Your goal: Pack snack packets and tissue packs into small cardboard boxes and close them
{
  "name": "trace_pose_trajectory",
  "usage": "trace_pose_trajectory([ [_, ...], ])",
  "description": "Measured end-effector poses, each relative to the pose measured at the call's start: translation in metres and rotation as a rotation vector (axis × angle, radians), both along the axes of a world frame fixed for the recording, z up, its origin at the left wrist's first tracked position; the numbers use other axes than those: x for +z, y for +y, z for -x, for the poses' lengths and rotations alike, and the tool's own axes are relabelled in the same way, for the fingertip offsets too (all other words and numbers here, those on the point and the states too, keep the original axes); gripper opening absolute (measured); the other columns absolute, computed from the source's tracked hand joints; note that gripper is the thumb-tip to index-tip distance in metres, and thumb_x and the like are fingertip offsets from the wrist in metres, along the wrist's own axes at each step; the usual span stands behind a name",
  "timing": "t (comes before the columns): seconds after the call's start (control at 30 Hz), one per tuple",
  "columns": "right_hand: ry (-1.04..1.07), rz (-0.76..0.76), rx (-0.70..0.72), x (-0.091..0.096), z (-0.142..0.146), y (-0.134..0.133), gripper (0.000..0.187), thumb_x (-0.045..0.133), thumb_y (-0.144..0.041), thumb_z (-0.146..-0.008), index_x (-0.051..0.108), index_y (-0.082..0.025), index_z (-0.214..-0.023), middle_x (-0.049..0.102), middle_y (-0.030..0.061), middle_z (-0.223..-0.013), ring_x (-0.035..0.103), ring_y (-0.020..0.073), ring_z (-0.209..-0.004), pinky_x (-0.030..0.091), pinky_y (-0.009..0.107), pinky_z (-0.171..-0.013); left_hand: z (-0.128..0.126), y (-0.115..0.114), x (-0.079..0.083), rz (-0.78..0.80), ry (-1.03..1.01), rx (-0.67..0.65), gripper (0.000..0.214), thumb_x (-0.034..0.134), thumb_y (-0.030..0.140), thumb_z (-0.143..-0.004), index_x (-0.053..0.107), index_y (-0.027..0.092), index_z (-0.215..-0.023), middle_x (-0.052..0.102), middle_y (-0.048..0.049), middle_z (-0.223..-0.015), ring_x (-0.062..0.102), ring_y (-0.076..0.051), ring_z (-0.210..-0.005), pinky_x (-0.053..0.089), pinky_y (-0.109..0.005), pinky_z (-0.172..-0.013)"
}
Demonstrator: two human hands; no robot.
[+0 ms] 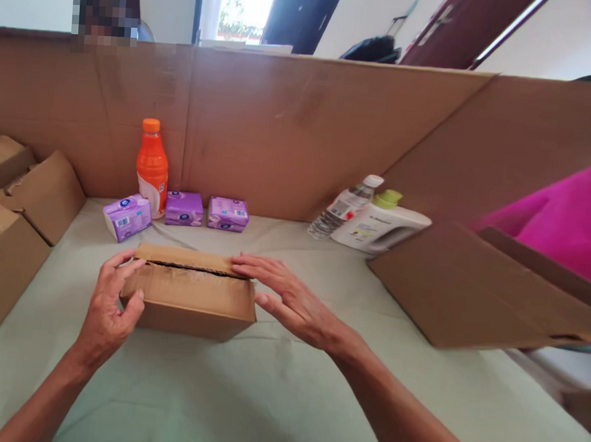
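Note:
In the head view a small brown cardboard box (196,291) lies on the pale green cloth, its top flaps folded over with a narrow dark gap between them. My left hand (113,300) is at the box's left end, fingers bent but apart, thumb and fingertips against the top edges. At the opposite end, my right hand (290,301) has its fingers stretched out, their tips touching the back flap, with the thumb apart near the right corner. The inside of the box is hidden.
Behind stand an orange bottle (152,169) and purple tissue packs (185,209). A clear water bottle (344,207) leans by a white jug (382,226). Cardboard boxes (10,263) stand left; a cardboard flap (471,292) juts in at right. A cardboard wall (281,133) closes the back; a person is beyond.

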State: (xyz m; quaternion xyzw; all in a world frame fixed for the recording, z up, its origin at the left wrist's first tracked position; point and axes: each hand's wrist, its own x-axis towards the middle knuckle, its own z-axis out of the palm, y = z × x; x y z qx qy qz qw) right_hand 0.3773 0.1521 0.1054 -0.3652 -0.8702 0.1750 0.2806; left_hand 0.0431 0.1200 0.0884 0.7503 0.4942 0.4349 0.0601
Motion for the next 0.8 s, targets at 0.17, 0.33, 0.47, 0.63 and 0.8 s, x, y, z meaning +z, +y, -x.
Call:
trace_pose_trajectory([
  [0.17,-0.044,-0.016,-0.077,-0.022,0.002,-0.006,0.046,0.042,-0.049,-0.104,0.060,-0.028,-0.140,0.051,0.0112,-0.153,0.044,0.0297,-0.144,0.036,0.057,-0.116,0.011,0.017,0.002,0.126,0.053,-0.153,0.034,0.046,0.025,-0.096,0.063,0.022,-0.125,0.043,-0.0139,-0.153,0.043,-0.032,-0.142,0.038,-0.055,-0.116],
  [0.33,0.043,0.090,-0.153,-0.052,-0.007,-0.044,0.065,0.050,-0.053,-0.099,0.031,-0.035,-0.159,0.023,0.0099,-0.168,0.035,0.0329,-0.149,0.043,0.054,-0.113,0.025,0.013,0.006,0.188,0.134,-0.298,0.041,0.060,0.039,-0.089,0.063,0.023,-0.127,0.048,-0.0136,-0.151,0.045,-0.033,-0.141,0.040,-0.053,-0.115],
  [0.47,0.099,0.278,-0.064,-0.056,-0.012,-0.052,0.069,0.051,-0.046,-0.101,0.019,-0.039,-0.162,0.031,0.0078,-0.165,0.041,0.0282,-0.146,0.047,0.047,-0.111,0.030,-0.025,0.006,0.140,0.216,-0.294,0.064,0.070,0.034,-0.079,0.052,0.024,-0.140,0.048,-0.0146,-0.150,0.043,-0.034,-0.140,0.041,-0.055,-0.113],
  [0.63,0.142,0.437,0.193,-0.044,0.047,-0.001,0.071,0.046,-0.055,-0.100,0.023,-0.030,-0.162,0.029,0.0096,-0.165,0.035,0.0297,-0.149,0.039,0.050,-0.117,0.048,-0.099,-0.003,-0.049,0.348,0.058,0.063,0.062,0.023,-0.086,0.044,0.022,-0.146,0.050,-0.0163,-0.142,0.046,-0.033,-0.132,0.046,-0.050,-0.105],
  [0.8,0.144,0.371,0.382,-0.035,0.170,0.054,0.064,0.036,-0.052,-0.104,0.027,-0.023,-0.161,0.034,0.0096,-0.164,0.034,0.0253,-0.150,0.032,0.047,-0.121,0.082,-0.142,-0.008,-0.184,0.445,0.442,0.062,0.065,0.027,-0.092,0.043,0.027,-0.150,0.056,-0.0173,-0.133,0.055,-0.034,-0.112,0.044,-0.051,-0.095],
])
